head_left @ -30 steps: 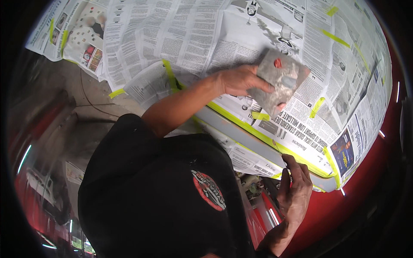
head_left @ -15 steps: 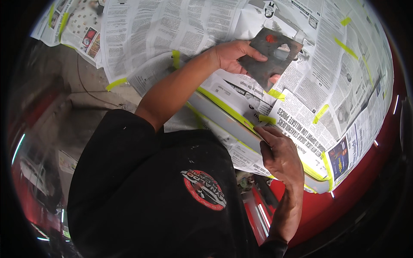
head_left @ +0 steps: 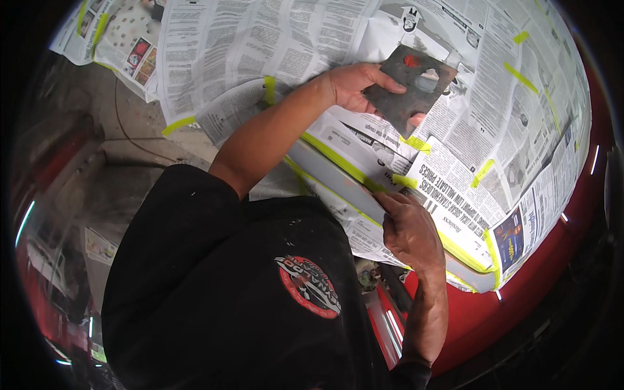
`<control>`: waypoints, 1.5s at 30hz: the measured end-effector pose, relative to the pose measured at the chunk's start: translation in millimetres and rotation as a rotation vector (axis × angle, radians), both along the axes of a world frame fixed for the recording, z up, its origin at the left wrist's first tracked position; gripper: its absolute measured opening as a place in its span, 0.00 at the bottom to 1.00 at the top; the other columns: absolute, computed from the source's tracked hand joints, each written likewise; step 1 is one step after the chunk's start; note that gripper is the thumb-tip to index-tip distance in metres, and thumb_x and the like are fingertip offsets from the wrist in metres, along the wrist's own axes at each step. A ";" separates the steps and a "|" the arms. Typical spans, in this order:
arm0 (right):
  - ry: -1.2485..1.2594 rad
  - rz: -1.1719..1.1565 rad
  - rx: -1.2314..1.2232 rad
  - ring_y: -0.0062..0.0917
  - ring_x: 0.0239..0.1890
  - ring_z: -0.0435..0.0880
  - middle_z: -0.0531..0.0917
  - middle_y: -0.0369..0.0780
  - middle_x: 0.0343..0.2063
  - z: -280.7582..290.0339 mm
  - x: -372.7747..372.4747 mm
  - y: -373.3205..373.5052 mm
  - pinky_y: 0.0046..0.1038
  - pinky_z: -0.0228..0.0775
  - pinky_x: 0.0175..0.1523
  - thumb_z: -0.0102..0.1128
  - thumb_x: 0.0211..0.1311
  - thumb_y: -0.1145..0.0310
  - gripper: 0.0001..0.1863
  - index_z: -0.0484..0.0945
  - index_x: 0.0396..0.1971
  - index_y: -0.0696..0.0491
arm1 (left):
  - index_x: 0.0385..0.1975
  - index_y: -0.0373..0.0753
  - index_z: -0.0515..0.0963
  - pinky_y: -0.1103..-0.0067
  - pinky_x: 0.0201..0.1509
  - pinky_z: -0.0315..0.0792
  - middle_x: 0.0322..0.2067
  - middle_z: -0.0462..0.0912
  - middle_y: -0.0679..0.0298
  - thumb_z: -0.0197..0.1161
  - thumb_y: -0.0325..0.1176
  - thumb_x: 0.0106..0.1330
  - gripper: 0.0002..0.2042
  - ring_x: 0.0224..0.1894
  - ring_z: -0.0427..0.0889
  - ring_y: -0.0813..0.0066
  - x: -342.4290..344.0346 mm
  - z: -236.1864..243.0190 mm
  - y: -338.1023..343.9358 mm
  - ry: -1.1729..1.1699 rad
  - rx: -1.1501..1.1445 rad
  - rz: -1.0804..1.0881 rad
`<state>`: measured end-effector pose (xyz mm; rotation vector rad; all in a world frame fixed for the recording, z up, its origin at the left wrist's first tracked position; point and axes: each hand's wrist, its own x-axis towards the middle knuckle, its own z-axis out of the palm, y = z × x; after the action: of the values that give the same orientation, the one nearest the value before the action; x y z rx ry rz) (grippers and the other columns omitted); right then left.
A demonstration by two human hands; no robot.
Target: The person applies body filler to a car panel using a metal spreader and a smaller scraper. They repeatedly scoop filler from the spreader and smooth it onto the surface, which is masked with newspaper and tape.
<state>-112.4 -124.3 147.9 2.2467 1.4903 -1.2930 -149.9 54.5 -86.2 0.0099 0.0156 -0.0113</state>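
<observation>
My left hand (head_left: 353,88) grips a thin dark square plate (head_left: 395,99) by its left side, thumb on top and fingertips underneath. On the plate lie a red dab (head_left: 411,60) and a pale grey smear of paste (head_left: 427,81). Lower down, my right hand (head_left: 414,233) bends over a narrow grey strip (head_left: 364,194) of body panel, its fingers pressed together against the surface. Whatever those fingers may hold is hidden beneath them. Yellow-green masking tape (head_left: 338,160) runs along both edges of the strip.
Newspaper sheets (head_left: 260,39), joined with bits of yellow-green tape, cover the surface around the strip. Red bodywork (head_left: 471,331) shows at the lower right. Concrete floor (head_left: 140,133) lies to the left, with a thin cable (head_left: 122,123) across it.
My right hand has slid a little left and up along the grey strip. The left hand still holds the plate in nearly the same place.
</observation>
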 end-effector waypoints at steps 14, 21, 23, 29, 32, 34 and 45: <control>-0.035 -0.038 -0.057 0.47 0.45 0.79 0.83 0.50 0.44 30.0 3.4 19.0 0.42 0.70 0.53 0.50 0.49 0.81 0.21 0.79 0.46 0.60 | 0.61 0.34 0.66 0.65 0.61 0.75 0.56 0.75 0.54 0.58 0.24 0.66 0.23 0.56 0.78 0.62 -2.6 1.8 0.6 0.045 0.008 -0.014; -0.058 -0.019 -0.059 0.49 0.43 0.79 0.83 0.50 0.41 15.3 7.3 -0.2 0.43 0.71 0.49 0.50 0.48 0.80 0.22 0.80 0.46 0.58 | 0.60 0.36 0.68 0.63 0.59 0.76 0.54 0.76 0.56 0.62 0.26 0.64 0.23 0.56 0.78 0.63 0.3 -0.4 0.0 0.019 0.021 0.007; -0.059 -0.015 -0.072 0.49 0.42 0.79 0.83 0.50 0.40 13.4 8.0 0.1 0.44 0.71 0.48 0.50 0.47 0.79 0.22 0.80 0.45 0.59 | 0.59 0.36 0.68 0.63 0.58 0.76 0.53 0.76 0.55 0.62 0.26 0.64 0.23 0.55 0.79 0.62 0.0 -0.7 0.1 0.011 0.011 0.003; -0.045 -0.014 -0.058 0.50 0.41 0.78 0.82 0.50 0.40 7.8 5.5 -2.8 0.44 0.70 0.47 0.50 0.46 0.79 0.22 0.81 0.45 0.58 | 0.60 0.36 0.68 0.63 0.58 0.77 0.53 0.77 0.55 0.62 0.26 0.64 0.23 0.54 0.79 0.62 0.8 -1.8 0.1 0.002 0.006 0.002; -0.036 -0.008 -0.075 0.49 0.42 0.79 0.83 0.50 0.40 10.0 4.3 -0.4 0.44 0.70 0.48 0.50 0.46 0.79 0.22 0.81 0.45 0.58 | 0.60 0.36 0.68 0.63 0.58 0.77 0.53 0.76 0.55 0.61 0.26 0.64 0.23 0.54 0.79 0.62 0.2 -0.7 0.7 0.009 0.010 -0.001; -0.009 -0.027 -0.099 0.48 0.43 0.79 0.83 0.49 0.40 13.2 9.1 1.3 0.43 0.70 0.50 0.50 0.47 0.79 0.22 0.80 0.46 0.58 | 0.60 0.36 0.68 0.63 0.58 0.77 0.53 0.76 0.56 0.61 0.26 0.64 0.23 0.54 0.79 0.63 -0.2 0.5 0.2 0.005 0.004 -0.002; -0.036 -0.022 -0.070 0.47 0.42 0.79 0.83 0.49 0.39 3.1 3.4 3.7 0.43 0.71 0.48 0.50 0.49 0.79 0.20 0.81 0.43 0.60 | 0.59 0.36 0.68 0.66 0.54 0.79 0.53 0.77 0.56 0.61 0.26 0.64 0.22 0.53 0.80 0.64 0.1 1.8 0.8 0.029 0.010 -0.005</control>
<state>-108.9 -120.6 151.0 2.2366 1.3903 -1.2835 -149.8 55.3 -84.5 0.0200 0.0448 -0.0167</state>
